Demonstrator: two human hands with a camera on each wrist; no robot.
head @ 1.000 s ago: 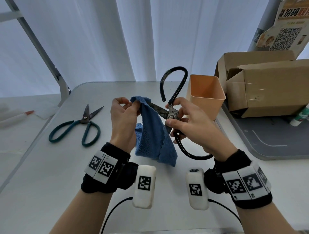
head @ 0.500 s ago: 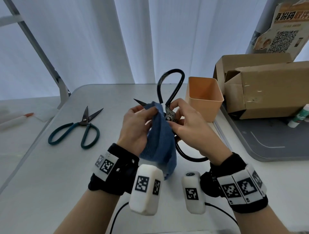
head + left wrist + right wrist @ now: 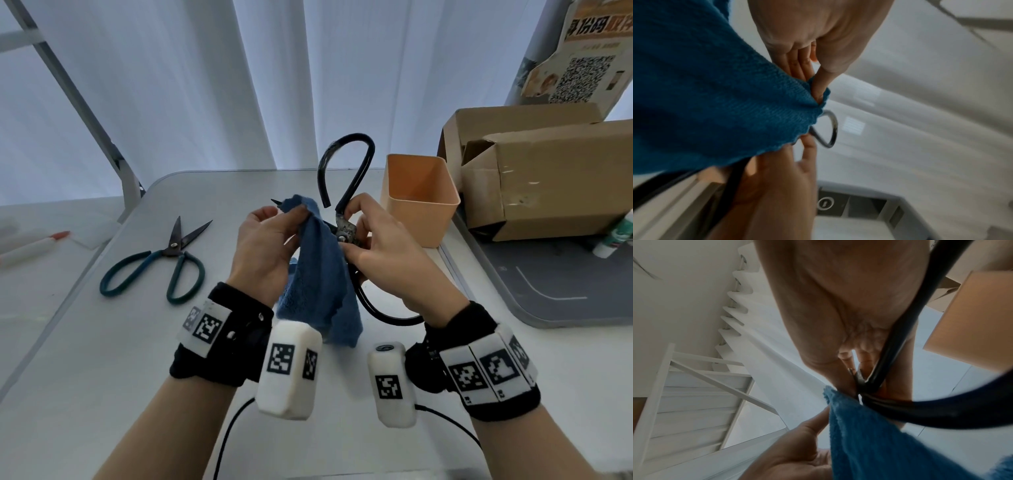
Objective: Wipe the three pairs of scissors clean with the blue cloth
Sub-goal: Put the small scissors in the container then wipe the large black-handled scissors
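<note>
table [image 3: 102, 342]: i see a white top filling the lower half of the head view, both my wrists over its middle.
cardboard box [image 3: 548, 178]: upper right of the frame, on a grey tray, out of play.
orange cup [image 3: 419, 205]: just right of centre, close behind my right hand.
blue cloth [image 3: 318, 274]: centre frame, draped over the blade and hanging toward the table; its top fold sits near the blade tip.
black scissors [image 3: 346, 171]: held in the air at centre, one handle loop up, the other curving down by my right wrist; the blade's long axis runs from the pivot toward the upper left, tip poking out past the cloth.
green scissors [image 3: 161, 260]: flat on the table at left, blades apart, well clear of both hands. a third pair i cannot see.
left hand [image 3: 263, 253]: fingers and thumb pinched on the cloth around the blade, nearer the tip.
right hand [image 3: 380, 253]: fingers clamped on the black scissors at the pivot.
next move, i judge: stroke along that axis, pivot to tip.
</note>
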